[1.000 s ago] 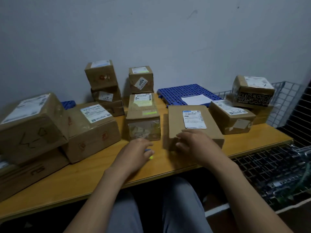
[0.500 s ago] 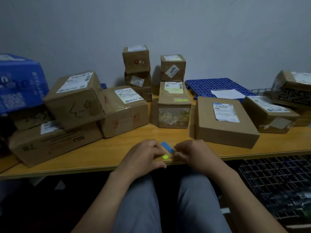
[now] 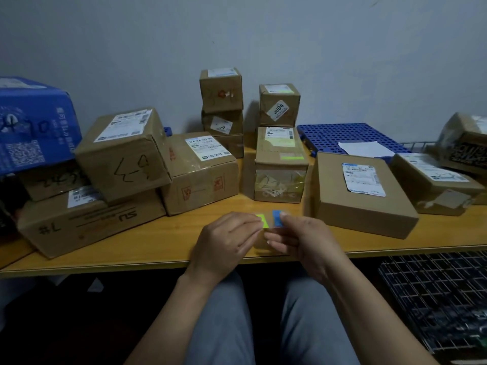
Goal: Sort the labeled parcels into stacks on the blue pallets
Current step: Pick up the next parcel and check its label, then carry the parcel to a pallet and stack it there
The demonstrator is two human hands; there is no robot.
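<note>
Grey wall (image 3: 263, 35) behind. A yellow-wood worktop (image 3: 131, 254) runs left to right, crowded with brown parcels, most bearing white shipping labels too small to read. Far left: blue carton (image 3: 34, 122) with a QR code, white Chinese print and marker scrawl, illegible. Below it, a long low box (image 3: 87, 222) is printed "SU" and hand-marked "#7". A flat parcel (image 3: 361, 196) lies right of centre, label up. The blue pallet (image 3: 342, 135) sits far right of centre against the wall with a white sheet (image 3: 366, 148) on it. The small box (image 3: 279, 105) topping the centre stack has a tilted sticker ending "004". Black wire basket (image 3: 434, 299) below the worktop, near right. Both hands are at the near edge, centre: the left hand (image 3: 224, 243) and right hand (image 3: 305, 238) face each other, fingers curled and pinching one clear strip (image 3: 268, 227) between them. It carries a green tab (image 3: 263, 221) and a blue tab (image 3: 276, 218).
</note>
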